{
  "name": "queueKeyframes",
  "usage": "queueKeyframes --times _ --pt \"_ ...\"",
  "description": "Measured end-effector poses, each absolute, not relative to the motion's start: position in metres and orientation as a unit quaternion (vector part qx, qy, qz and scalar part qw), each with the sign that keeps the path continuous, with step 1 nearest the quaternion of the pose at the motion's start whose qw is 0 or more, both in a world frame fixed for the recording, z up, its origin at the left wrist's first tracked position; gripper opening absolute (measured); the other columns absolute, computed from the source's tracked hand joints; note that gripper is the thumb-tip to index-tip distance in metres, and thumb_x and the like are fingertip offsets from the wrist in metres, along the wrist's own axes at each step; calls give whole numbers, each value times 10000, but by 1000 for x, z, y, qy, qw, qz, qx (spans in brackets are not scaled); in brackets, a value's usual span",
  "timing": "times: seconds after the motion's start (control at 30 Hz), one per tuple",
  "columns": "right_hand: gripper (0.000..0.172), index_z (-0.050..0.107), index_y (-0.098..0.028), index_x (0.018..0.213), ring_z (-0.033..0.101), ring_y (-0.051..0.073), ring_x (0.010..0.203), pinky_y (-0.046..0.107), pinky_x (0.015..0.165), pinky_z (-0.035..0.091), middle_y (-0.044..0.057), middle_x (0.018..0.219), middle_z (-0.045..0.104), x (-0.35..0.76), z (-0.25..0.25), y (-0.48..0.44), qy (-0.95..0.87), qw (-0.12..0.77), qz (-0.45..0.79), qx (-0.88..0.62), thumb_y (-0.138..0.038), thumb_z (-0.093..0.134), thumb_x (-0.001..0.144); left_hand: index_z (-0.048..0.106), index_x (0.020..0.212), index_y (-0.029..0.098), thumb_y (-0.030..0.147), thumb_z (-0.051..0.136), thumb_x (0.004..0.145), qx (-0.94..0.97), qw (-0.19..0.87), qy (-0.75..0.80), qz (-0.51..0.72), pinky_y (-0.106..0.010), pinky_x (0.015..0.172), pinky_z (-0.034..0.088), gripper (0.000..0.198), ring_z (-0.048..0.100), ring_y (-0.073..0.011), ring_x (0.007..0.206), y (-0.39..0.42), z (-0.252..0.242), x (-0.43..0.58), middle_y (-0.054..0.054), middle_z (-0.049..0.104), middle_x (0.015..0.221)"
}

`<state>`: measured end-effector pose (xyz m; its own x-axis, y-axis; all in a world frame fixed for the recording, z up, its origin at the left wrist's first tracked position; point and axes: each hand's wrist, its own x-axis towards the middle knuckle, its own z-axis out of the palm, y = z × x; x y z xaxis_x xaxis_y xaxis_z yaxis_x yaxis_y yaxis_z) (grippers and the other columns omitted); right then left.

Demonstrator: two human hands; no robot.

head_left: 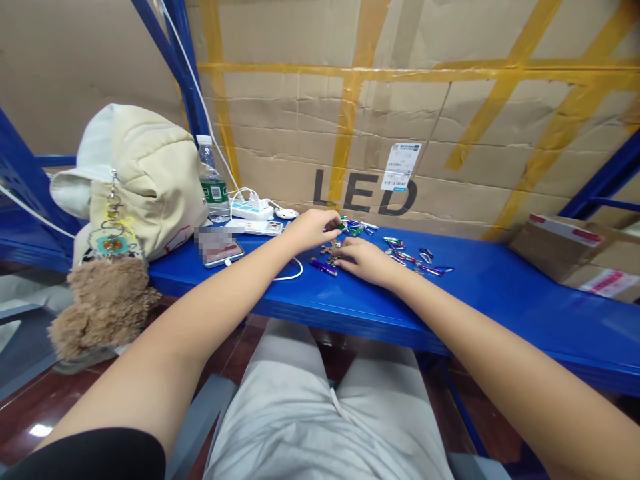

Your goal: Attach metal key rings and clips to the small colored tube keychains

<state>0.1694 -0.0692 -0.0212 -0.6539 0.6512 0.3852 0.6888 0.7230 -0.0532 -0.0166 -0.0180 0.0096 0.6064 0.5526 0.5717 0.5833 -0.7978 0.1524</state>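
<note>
Small brown bits (pixel 329 249) lie left of your right hand (pixel 369 261), farther from your left hand (pixel 316 229); I can't tell what the bent fingers hold.

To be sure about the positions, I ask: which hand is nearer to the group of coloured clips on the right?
Right. The right hand is just left of those coloured clips; the left hand is farther left, near the other clips.
</note>
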Motion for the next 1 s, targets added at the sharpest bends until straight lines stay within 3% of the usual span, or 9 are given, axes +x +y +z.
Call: queueKeyframes --times 0.4,0.53,0.7,1.0 --pt "95 688 -159 779 639 202 846 330 806 485 82 885 705 164 -24 -61 -891 258 27 -372 -134 600 806 661 1002 150 252 583 834 -907 15 -318 -276 -292 809 494 211 668 -188 892 -23 7 -11 -63 727 974" --pt "98 686 -169 771 632 187 778 312 747 474 56 824 712 169 -18 -63 -853 305 70 -419 -194 596 803 660 1006 150 253 590 830 -906 11 -314 -283 -279 797 496 216 671 -180 878 -20 5 -12 -61 729 955" --pt "228 708 -159 840 611 185 770 316 723 460 57 839 714 184 -7 -65 -767 399 128 -486 -352 591 804 658 1005 165 255 582 838 -920 2 -281 -275 -266 786 485 205 670 -170 867 -21 4 -14 -49 730 950" --pt "386 693 -153 827 576 168 738 336 738 454 65 848 700 189 -3 -71 -703 457 217 -501 -518 678 701 668 1036 188 271 571 851 -922 68 -291 -248 -265 764 462 225 668 -179 881 -27 7 -11 -44 730 979"
